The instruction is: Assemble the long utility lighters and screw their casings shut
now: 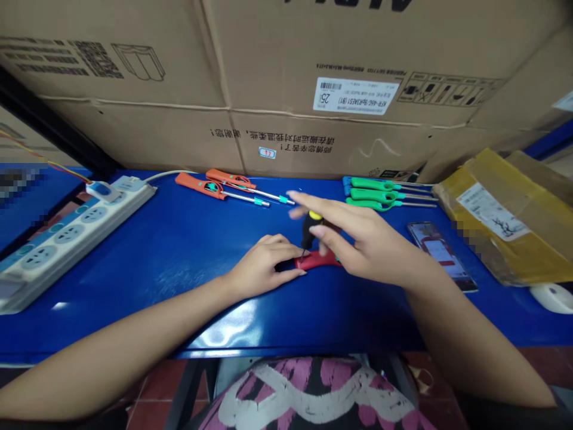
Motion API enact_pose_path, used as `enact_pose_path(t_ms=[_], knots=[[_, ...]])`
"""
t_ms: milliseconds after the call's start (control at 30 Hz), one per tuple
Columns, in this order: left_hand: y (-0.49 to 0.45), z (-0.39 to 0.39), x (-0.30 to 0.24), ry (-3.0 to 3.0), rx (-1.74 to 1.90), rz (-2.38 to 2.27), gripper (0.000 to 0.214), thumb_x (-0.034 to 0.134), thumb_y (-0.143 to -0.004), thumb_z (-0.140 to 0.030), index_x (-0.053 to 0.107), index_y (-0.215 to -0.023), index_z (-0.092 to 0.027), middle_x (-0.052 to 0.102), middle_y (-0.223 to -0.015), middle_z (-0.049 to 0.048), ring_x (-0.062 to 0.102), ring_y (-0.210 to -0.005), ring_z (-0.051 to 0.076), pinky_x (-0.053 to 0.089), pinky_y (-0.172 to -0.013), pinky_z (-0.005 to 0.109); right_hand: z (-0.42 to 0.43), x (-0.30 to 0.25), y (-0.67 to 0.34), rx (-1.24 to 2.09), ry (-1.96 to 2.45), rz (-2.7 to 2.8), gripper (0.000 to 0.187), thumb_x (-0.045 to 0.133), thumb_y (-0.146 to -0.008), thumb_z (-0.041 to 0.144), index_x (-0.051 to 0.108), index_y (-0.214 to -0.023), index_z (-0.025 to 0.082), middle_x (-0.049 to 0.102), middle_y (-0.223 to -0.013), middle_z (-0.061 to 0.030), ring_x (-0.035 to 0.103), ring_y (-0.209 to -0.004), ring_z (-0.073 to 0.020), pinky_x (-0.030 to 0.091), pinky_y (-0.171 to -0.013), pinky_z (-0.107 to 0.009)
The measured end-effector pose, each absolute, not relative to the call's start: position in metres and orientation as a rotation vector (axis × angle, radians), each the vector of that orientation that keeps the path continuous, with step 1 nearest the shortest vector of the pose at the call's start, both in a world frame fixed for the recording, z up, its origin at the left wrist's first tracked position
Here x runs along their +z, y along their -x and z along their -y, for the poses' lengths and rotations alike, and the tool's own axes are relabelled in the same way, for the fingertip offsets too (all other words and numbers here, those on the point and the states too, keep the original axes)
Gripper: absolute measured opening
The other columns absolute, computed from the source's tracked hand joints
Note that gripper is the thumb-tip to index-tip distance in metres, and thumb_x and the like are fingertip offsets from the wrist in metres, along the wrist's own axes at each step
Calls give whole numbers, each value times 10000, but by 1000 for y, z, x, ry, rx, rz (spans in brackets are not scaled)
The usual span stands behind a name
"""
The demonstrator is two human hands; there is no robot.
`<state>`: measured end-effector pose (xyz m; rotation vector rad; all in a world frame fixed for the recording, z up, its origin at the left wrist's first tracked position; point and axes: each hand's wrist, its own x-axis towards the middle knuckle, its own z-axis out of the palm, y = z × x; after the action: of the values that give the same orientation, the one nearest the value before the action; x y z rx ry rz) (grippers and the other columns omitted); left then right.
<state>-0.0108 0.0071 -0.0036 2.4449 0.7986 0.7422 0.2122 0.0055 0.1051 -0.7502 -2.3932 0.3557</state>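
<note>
A red gas lighter (321, 259) lies on the blue table, its far end hidden behind my right hand. My left hand (259, 266) pinches the lighter's left end between thumb and fingers. In my right hand (362, 239) is a short screwdriver (308, 232) with a black and yellow handle. It stands nearly upright, its tip on the red lighter between my left fingertips. The right thumb rests at the handle while some fingers stretch out past its top. Whether the tip sits in a screw is too small to tell.
Two orange lighters (201, 186) lie at the back, left of centre. Green lighters (369, 196) lie back right, near a yellow-taped package (505, 221). A phone (443, 257) and a white object (553, 297) are at right, a power strip (67, 236) at left. Cardboard (277, 89) walls the back.
</note>
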Motion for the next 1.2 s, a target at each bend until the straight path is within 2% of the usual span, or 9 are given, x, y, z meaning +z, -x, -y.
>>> enact_pose_path(t_ms=[133,300,467,633,733,833,900,1000,1200], knots=[[11,-7,-5,-2476,758,-815,271,689,-939,-378,711,-1162,-226,756,-1074,62,643,-1009,232,453,-893,383,-6,102,-212,275,769,2381,345,605,-985,386,642,-1296,239,743,-1140,-59,705,-1049,-205,577,-903,-303],[11,-6,-4,-2448,745,-808,312,682,-943,-400,691,-1201,-224,753,-1111,66,645,-1023,231,454,-911,389,-7,101,-214,487,674,2455,522,386,-1059,257,318,-1576,256,569,-1473,-89,609,-1266,-200,511,-1072,-384],[11,-6,-4,-2457,748,-808,217,669,-951,-397,734,-1067,-225,755,-1059,52,639,-1000,225,451,-902,384,-5,91,-212,301,600,2313,416,646,-964,385,615,-1349,230,744,-1044,-57,709,-932,-180,584,-883,-295],[11,-6,-4,-2453,736,-812,239,667,-951,-393,724,-1123,-237,754,-1092,51,640,-1041,234,448,-915,393,-1,87,-207,491,635,2311,547,436,-1052,295,315,-1584,258,585,-1451,-105,636,-1217,-216,521,-1063,-408],[11,-7,-5,-2468,756,-820,234,676,-945,-392,725,-1106,-229,754,-1054,52,640,-1009,232,451,-889,383,-2,83,-206,434,617,2237,495,552,-1012,292,460,-1498,276,718,-1151,-65,692,-1015,-192,571,-947,-351],[11,-7,-5,-2479,777,-816,236,684,-939,-390,728,-1098,-221,750,-1014,54,639,-966,222,457,-873,371,-6,80,-207,204,611,2164,373,674,-943,373,635,-1288,237,687,-933,-49,666,-844,-187,582,-806,-321],[10,-7,-4,-2471,764,-807,243,677,-944,-387,725,-1120,-225,755,-1031,54,642,-979,224,455,-888,375,-7,82,-208,247,590,2235,375,578,-998,386,595,-1334,219,684,-1071,-90,664,-976,-212,571,-882,-359],[10,-6,-2,-2448,736,-806,265,666,-950,-394,719,-1153,-232,761,-1090,54,648,-1025,232,446,-936,397,-7,87,-211,509,552,2352,462,361,-1065,261,381,-1525,227,617,-1347,-120,615,-1196,-209,506,-1047,-410],[10,-7,-3,-2462,747,-827,249,670,-945,-400,734,-1111,-227,758,-1024,60,646,-968,224,466,-875,376,-8,80,-210,181,618,2216,341,621,-975,361,611,-1283,217,693,-935,-60,659,-825,-189,564,-777,-320]])
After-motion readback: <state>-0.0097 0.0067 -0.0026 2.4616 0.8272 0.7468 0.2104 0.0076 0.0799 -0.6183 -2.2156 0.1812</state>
